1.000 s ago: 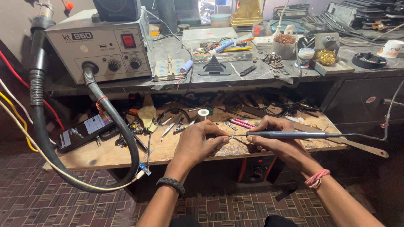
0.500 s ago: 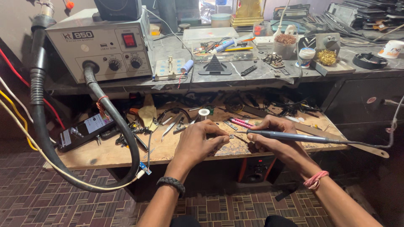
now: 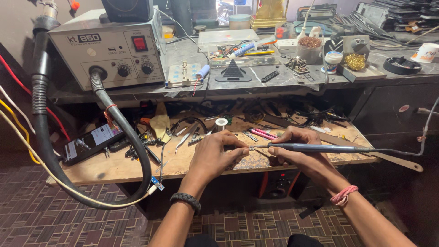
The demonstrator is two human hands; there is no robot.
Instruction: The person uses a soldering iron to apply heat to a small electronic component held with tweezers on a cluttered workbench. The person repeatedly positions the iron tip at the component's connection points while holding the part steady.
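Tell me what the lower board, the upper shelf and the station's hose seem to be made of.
Board: likely plywood; pale, raw, scuffed grain. Shelf: looks like grey stone or laminate, with a dull sheen. Hose: probably black rubber or plastic; it bends in a smooth curve, ribbed near its ends.

Big box machine point(image 3: 107, 48) at upper left, on the top shelf point(image 3: 274, 82). Phone point(image 3: 91, 142) at left on the tabletop point(image 3: 114, 167) below. Solder reel point(image 3: 221, 122) in the middle, behind both hands.

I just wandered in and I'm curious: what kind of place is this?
Most likely a small electronics repair bench. The right hand holds a soldering iron by the left hand, a grey hot-air station stands on the shelf, and tweezers and a phone lie on the wooden worktop.
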